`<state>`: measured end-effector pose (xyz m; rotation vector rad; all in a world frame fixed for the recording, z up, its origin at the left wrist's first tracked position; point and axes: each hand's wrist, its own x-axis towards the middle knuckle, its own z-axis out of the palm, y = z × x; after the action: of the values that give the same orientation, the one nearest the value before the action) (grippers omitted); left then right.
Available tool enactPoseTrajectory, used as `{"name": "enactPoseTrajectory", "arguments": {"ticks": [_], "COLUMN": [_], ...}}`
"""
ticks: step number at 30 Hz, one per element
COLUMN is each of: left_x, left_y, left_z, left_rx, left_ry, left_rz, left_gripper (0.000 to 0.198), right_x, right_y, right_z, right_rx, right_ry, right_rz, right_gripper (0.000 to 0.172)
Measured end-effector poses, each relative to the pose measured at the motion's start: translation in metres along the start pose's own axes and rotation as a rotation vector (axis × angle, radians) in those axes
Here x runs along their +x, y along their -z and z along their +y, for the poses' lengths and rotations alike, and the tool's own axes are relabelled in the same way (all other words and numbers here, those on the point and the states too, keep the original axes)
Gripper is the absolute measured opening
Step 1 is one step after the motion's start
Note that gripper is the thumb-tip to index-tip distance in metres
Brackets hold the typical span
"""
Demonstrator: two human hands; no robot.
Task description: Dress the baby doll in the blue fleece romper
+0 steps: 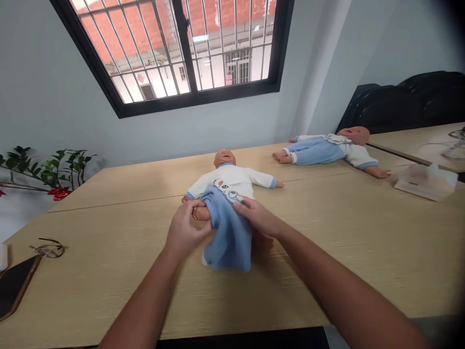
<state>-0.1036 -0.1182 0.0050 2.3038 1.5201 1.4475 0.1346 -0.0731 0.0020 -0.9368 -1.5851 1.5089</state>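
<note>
A baby doll (225,173) in a white long-sleeved top with blue cuffs lies on its back, its head toward the window and its legs toward me. Blue knitted trousers (232,237) with an animal face at the top are bunched over its legs. One bare foot (202,213) pokes out of the blue cloth, and my left hand (186,229) is closed around it, fingertips beside the cloth edge. My right hand (258,216) pinches the trousers near the animal face. The other foot (267,243) shows bare below my right wrist.
A second doll (323,148), in blue trousers and a white top, lies at the back right. Near it sits a clear plastic container (425,182). Glasses (49,248) and a phone (16,286) lie on the table (119,271) at the left. A plant (54,167) stands beyond the table.
</note>
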Motion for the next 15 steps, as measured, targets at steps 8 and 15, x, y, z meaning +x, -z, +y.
{"name": "enactPoseTrajectory", "arguments": {"ticks": [8, 15], "left_x": [0.002, -0.022], "left_y": [0.032, 0.027], "left_z": [-0.019, 0.011], "left_rx": [-0.056, -0.034], "left_ry": [-0.416, -0.600], "left_rz": [-0.058, -0.250], "left_gripper": [0.030, 0.033], "right_x": [0.029, 0.038], "right_y": [0.087, 0.106], "right_z": [0.023, 0.043], "right_rx": [-0.217, -0.290], "right_ry": [0.104, 0.105], "right_rz": [0.635, 0.746], "right_gripper": [0.044, 0.039]}}
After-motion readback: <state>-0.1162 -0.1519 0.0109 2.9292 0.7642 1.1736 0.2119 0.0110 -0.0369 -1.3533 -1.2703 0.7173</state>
